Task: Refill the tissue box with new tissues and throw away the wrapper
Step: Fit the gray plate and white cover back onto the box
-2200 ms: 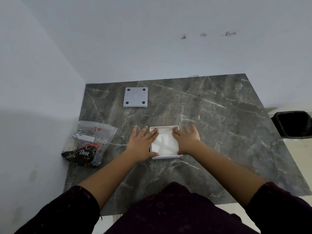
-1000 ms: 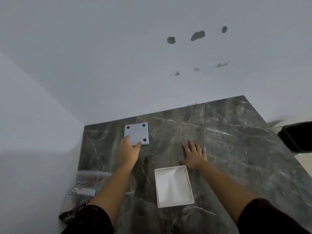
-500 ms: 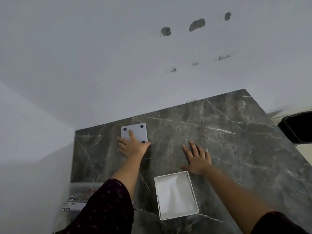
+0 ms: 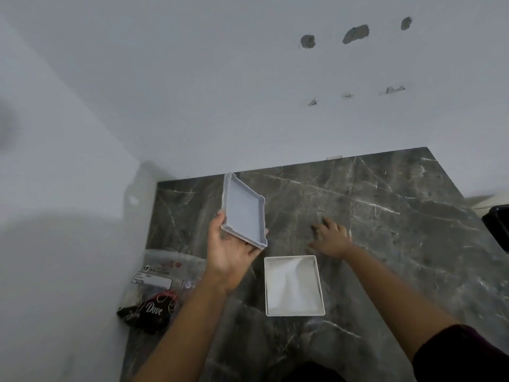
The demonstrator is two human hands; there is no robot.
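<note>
A white square tissue box [image 4: 319, 285], open at the top, sits on the dark marble table [image 4: 399, 244] with white tissues [image 4: 292, 285] inside. My left hand [image 4: 228, 252] holds the grey box lid [image 4: 243, 213] in the air, tilted, its hollow inner side facing me, above and to the left of the box. My right hand [image 4: 330, 238] lies flat on the table just beyond the box, fingers spread. The clear plastic wrapper [image 4: 162, 282], with a white label and a dark "Dove" print, lies at the table's left edge against the wall.
White walls close off the table at the back and the left. A black bin [image 4: 498, 230] stands on the floor past the table's right edge. My dark sleeves show at the bottom of the view.
My left hand has lifted the grey lid off the table and turned it inner side up. Before that both hands left the tissues in the box. The right hand stays flat on the table.
</note>
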